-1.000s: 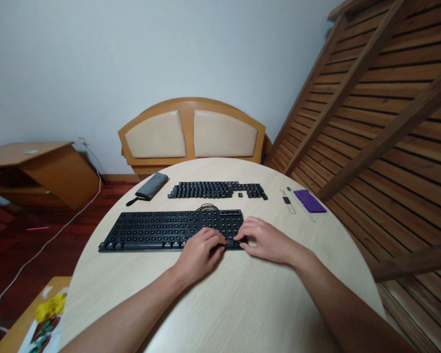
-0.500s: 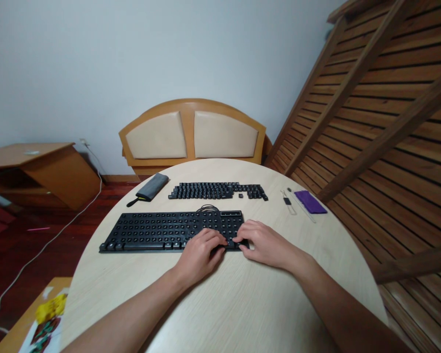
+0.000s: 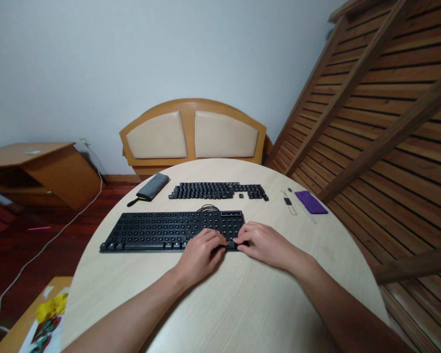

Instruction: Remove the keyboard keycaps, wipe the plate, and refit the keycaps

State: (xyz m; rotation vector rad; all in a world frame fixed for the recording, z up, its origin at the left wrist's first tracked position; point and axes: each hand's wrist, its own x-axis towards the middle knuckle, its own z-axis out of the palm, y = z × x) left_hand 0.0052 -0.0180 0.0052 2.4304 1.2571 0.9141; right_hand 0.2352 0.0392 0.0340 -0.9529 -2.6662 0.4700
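Observation:
A black keyboard (image 3: pixel 150 230) lies on the near part of the round table, most of its key posts bare and some keycaps seated along its bottom row. Over its front edge, right of the middle, my left hand (image 3: pixel 204 247) is closed with bent fingers pressing on the keyboard. My right hand (image 3: pixel 259 240) is at the lower right corner, fingertips and thumb pinched close around a small keycap (image 3: pixel 231 241) by the number pad. The fingers partly hide that area. Behind the keyboard, loose black keycaps (image 3: pixel 202 190) stand in rows, with a single keycap (image 3: pixel 241 195) slightly apart.
A grey pouch (image 3: pixel 153 187) lies at the table's back left. At right are a wire keycap puller (image 3: pixel 287 201), a thin metal tool (image 3: pixel 304 208) and a purple cloth (image 3: pixel 310 202). The keyboard's cable (image 3: pixel 208 208) is coiled behind it. A slatted wooden panel (image 3: pixel 382 147) leans at right.
My right hand has shifted very slightly at the keyboard's lower right corner. My left hand, the keyboard and the loose keycaps look the same.

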